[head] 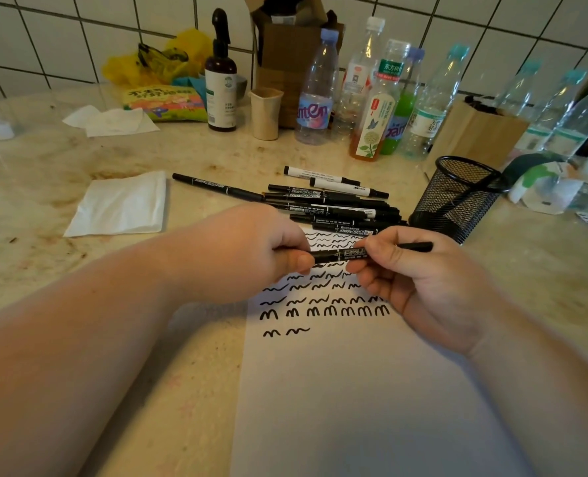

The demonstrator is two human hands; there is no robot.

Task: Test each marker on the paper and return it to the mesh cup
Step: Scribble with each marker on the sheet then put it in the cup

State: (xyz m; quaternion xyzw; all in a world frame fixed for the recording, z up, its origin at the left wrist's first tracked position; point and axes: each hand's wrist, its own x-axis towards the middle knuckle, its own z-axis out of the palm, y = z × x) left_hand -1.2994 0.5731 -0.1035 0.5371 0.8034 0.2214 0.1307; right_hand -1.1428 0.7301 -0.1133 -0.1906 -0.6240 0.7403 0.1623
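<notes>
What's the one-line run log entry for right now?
phase: handling marker | left hand: grips marker end | right hand: grips barrel | held above paper | mesh cup: right | pile: behind

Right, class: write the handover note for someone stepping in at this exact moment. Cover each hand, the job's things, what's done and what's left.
Left hand: pinches the left end of a black marker.
Right hand: grips the same marker further right; it is held level above the paper. Whether its cap is on cannot be told.
Paper: rows of black test squiggles cover its top part; the lower part is blank.
Pile of markers: lies on the counter beyond the paper.
Mesh cup: stands right of the pile; no marker seen inside.
Left: test the markers and put each in the cup.
</notes>
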